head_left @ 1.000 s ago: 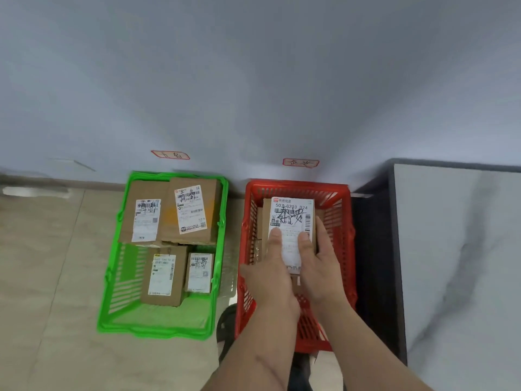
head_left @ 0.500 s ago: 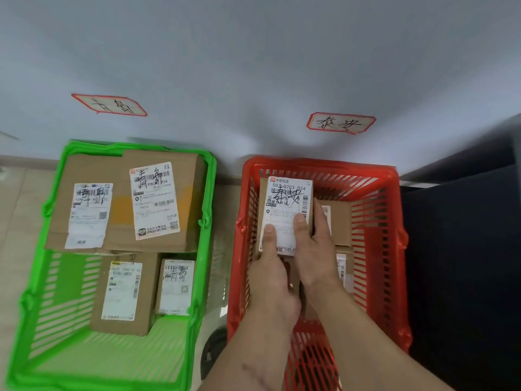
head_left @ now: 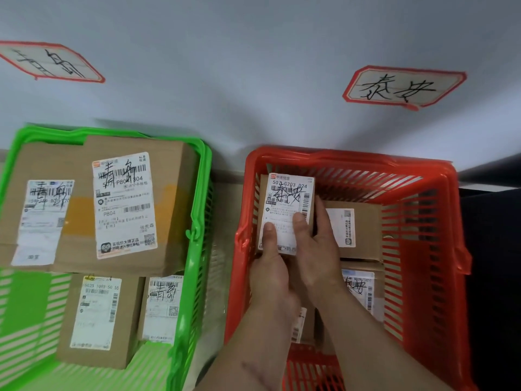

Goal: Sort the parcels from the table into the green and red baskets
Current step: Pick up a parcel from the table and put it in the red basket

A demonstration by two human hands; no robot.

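Both my hands hold a small cardboard parcel (head_left: 287,198) with a white shipping label, low inside the red basket (head_left: 431,221) at its far left corner. My left hand (head_left: 270,266) grips the near left edge with the thumb on the label. My right hand (head_left: 318,244) grips the right side, thumb on top. Other brown parcels (head_left: 358,230) lie in the red basket beside and under my hands. The green basket (head_left: 201,221) on the left holds several labelled parcels (head_left: 127,204).
Both baskets stand on the floor against a grey wall. Red-bordered handwritten tags hang on the wall, one tag (head_left: 50,62) above the green basket and another tag (head_left: 400,87) above the red one. A dark surface (head_left: 496,249) rises right of the red basket.
The view has moved closer and lower over the baskets. My hands have carried the parcel down into the red basket's far left corner, keeping the same hold.
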